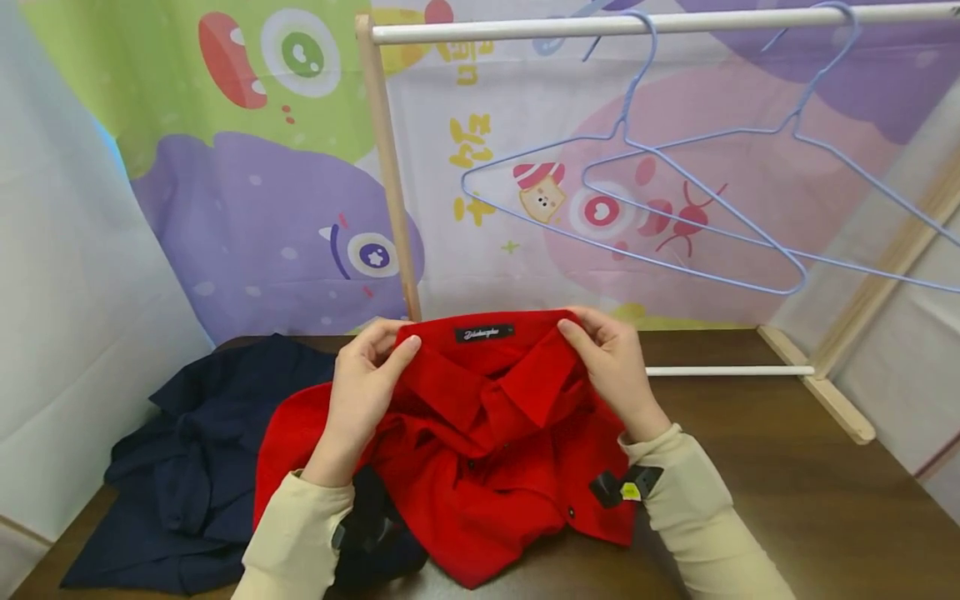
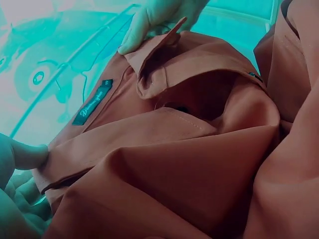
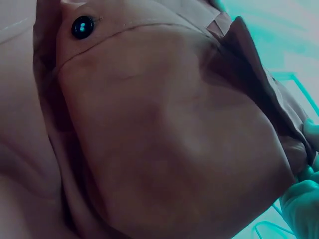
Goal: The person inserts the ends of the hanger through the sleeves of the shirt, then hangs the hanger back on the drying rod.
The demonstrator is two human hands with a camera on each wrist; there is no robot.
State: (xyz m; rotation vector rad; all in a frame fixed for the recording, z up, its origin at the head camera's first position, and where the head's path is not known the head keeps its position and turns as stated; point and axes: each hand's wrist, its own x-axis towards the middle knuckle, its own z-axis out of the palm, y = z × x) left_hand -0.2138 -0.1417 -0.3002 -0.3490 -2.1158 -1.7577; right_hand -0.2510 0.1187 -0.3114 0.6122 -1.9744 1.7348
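Observation:
A red collared shirt with dark buttons and a black neck label is raised by its collar in the head view. My left hand pinches the collar's left end between thumb and fingers. At the opposite end, my right hand pinches the collar the same way. The shirt's lower part lies bunched over the table. In the left wrist view the label and open collar show between both hands. A dark button stands out on the cloth in the right wrist view.
A dark navy garment lies crumpled on the brown table at the left, partly under the red shirt. Behind it, a rack with a white rail carries two blue wire hangers. A patterned curtain hangs at the back.

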